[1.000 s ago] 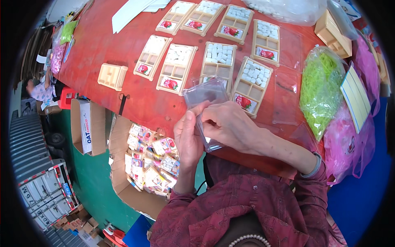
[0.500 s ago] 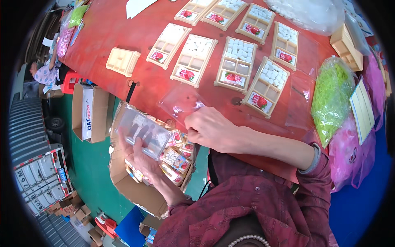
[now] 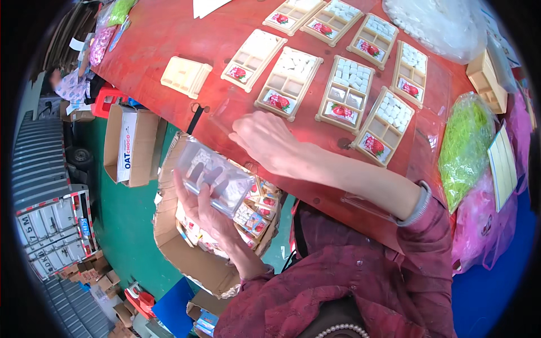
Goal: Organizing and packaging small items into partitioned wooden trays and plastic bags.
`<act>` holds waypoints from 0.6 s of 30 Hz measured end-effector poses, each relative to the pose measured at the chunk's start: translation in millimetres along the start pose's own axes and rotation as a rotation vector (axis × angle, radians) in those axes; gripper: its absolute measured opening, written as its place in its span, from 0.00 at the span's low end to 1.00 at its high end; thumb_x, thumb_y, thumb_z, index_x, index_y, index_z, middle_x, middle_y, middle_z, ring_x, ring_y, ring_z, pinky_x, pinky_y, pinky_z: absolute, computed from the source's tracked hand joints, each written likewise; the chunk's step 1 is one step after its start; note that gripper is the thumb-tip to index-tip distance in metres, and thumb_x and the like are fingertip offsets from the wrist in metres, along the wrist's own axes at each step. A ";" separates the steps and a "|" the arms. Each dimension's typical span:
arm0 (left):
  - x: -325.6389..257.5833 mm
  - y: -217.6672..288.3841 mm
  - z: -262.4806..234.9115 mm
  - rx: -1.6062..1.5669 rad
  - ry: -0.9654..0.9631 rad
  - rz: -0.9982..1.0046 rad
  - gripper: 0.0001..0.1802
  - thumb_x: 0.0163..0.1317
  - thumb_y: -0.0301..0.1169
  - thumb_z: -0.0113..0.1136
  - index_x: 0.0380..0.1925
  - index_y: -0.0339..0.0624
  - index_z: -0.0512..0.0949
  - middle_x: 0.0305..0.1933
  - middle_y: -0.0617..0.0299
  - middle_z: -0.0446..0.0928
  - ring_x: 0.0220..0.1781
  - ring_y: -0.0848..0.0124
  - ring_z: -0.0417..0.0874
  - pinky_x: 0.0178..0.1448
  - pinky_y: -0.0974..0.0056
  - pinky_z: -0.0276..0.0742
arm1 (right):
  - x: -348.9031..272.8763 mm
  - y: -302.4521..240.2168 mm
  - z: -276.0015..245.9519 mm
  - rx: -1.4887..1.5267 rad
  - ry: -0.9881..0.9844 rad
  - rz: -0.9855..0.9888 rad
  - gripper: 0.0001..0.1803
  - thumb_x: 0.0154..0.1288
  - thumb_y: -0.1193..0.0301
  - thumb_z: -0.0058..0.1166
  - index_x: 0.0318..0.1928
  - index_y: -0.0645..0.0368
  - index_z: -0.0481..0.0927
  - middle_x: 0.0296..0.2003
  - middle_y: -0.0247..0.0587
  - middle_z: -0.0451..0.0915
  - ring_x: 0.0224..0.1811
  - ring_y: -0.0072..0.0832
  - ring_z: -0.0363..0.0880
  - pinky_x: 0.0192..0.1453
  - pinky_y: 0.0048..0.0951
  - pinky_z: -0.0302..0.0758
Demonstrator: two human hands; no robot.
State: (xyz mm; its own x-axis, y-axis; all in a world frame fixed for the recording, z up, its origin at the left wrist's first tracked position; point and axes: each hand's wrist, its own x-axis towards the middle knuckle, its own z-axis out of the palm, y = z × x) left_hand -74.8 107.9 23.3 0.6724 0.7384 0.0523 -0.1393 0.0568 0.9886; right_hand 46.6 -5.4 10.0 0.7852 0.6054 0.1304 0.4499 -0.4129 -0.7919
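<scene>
Left hand (image 3: 205, 211) fingers clamp a filled clear packet (image 3: 214, 176) over the carton (image 3: 186, 256) at seven o'clock; right hand (image 3: 265, 141), fingers loosely together, rests on the red table (image 3: 169, 34). Several trays (image 3: 290, 79) remain unpacked at twelve.

Eight compartment trays (image 3: 293, 79) lie on the red surface (image 3: 169, 34), seven carrying a strawberry picture card; one plain tray (image 3: 186, 76) lies beside them. Two open cardboard boxes (image 3: 132, 143) stand on the floor. One clear packet (image 3: 214, 176) is in the left hand (image 3: 205, 211).
</scene>
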 end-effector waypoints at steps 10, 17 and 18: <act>-26.1 -3.2 46.8 -0.062 -0.341 0.062 0.35 0.62 0.27 0.50 0.68 0.39 0.48 0.69 0.47 0.52 0.65 0.61 0.61 0.65 0.57 0.58 | -66.2 5.1 -19.4 0.415 0.080 0.152 0.10 0.65 0.70 0.46 0.30 0.65 0.69 0.18 0.43 0.72 0.21 0.35 0.73 0.29 0.36 0.70; -39.5 -13.2 58.1 -0.360 -0.471 -0.368 0.41 0.65 0.58 0.34 0.67 0.40 0.46 0.67 0.49 0.57 0.64 0.61 0.64 0.66 0.58 0.59 | -83.2 3.6 -32.7 0.665 0.073 0.267 0.13 0.66 0.71 0.42 0.25 0.66 0.68 0.17 0.42 0.72 0.20 0.28 0.72 0.26 0.32 0.66; -42.3 -11.3 66.7 -0.440 -0.511 -0.388 0.41 0.65 0.60 0.31 0.67 0.40 0.48 0.65 0.50 0.59 0.63 0.62 0.65 0.65 0.59 0.61 | -85.3 6.3 -32.5 0.601 0.094 0.237 0.13 0.66 0.71 0.44 0.26 0.66 0.69 0.17 0.43 0.72 0.21 0.31 0.73 0.27 0.33 0.67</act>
State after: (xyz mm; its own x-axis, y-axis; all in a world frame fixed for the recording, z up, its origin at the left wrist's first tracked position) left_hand -53.1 31.1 19.4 0.9688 0.2160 -0.1219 -0.0295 0.5882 0.8082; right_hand -3.7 -81.7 13.3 0.8800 0.4712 -0.0588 -0.0352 -0.0587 -0.9977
